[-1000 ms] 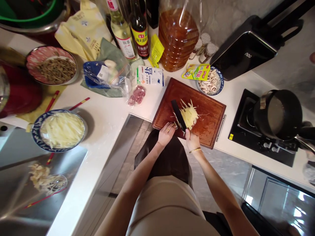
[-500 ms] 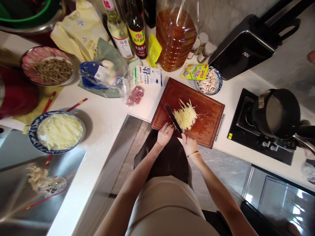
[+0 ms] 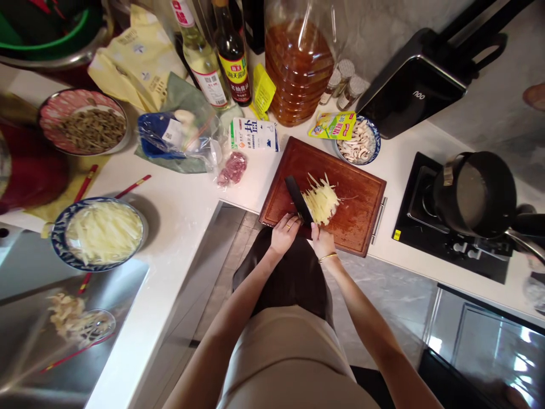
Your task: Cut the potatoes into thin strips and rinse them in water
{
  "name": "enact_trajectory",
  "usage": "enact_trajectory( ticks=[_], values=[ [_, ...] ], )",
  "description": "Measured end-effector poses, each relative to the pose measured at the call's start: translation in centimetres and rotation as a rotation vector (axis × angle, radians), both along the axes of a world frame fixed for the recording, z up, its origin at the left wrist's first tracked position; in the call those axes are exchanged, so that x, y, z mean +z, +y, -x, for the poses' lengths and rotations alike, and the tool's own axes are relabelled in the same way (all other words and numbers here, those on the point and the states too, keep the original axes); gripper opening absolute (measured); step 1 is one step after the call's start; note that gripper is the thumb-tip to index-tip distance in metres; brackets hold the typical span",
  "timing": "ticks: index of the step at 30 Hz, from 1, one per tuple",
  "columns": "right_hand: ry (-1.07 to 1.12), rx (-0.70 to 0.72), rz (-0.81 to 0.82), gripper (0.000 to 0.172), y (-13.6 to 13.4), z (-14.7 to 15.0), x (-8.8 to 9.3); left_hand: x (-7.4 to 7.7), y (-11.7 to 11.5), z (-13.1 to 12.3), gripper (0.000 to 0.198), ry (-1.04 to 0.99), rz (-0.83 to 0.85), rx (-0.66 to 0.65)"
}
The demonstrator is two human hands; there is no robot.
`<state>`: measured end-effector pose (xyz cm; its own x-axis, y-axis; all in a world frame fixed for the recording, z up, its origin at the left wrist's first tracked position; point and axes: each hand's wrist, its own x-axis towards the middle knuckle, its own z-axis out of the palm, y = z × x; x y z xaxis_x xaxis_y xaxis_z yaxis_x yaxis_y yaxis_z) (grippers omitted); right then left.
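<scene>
My right hand (image 3: 323,242) is closed on the handle end of a black-bladed knife (image 3: 299,200), at the front edge of a brown cutting board (image 3: 357,193). The blade points away from me, to the left of a heap of pale yellow shreds (image 3: 322,200). Just left of the knife, my left hand (image 3: 286,234) rests at the board's front edge with its fingers bent together. Whatever lies under those fingers is mostly hidden.
A bowl of pale shreds (image 3: 104,232) stands left, near the sink. Behind the board are sliced mushrooms in a bowl (image 3: 359,142), a large oil jug (image 3: 298,74) and bottles. A pan (image 3: 477,193) sits on the stove at right; bagged meat (image 3: 233,168) lies left of the board.
The knife blade has tilted and shows a broader face, a little farther left of the shreds. My right hand has shifted slightly left. My left hand has hardly moved.
</scene>
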<state>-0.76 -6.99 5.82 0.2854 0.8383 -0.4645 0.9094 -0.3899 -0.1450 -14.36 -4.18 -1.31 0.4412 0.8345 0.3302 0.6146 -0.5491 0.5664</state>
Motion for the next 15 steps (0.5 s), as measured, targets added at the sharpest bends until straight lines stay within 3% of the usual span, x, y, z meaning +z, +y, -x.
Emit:
enact_trajectory(
  ticks=[5, 15],
  values=[
    [0.071, -0.062, -0.042, 0.061, 0.2, -0.9, 0.6, 0.4, 0.0, -0.1, 0.021, -0.039, 0.018, 0.026],
    [-0.007, 0.041, 0.025, 0.052, -2.0, 0.1, 2.3, 0.0, -0.3, -0.1, 0.019, -0.058, 0.034, 0.043]
  ],
)
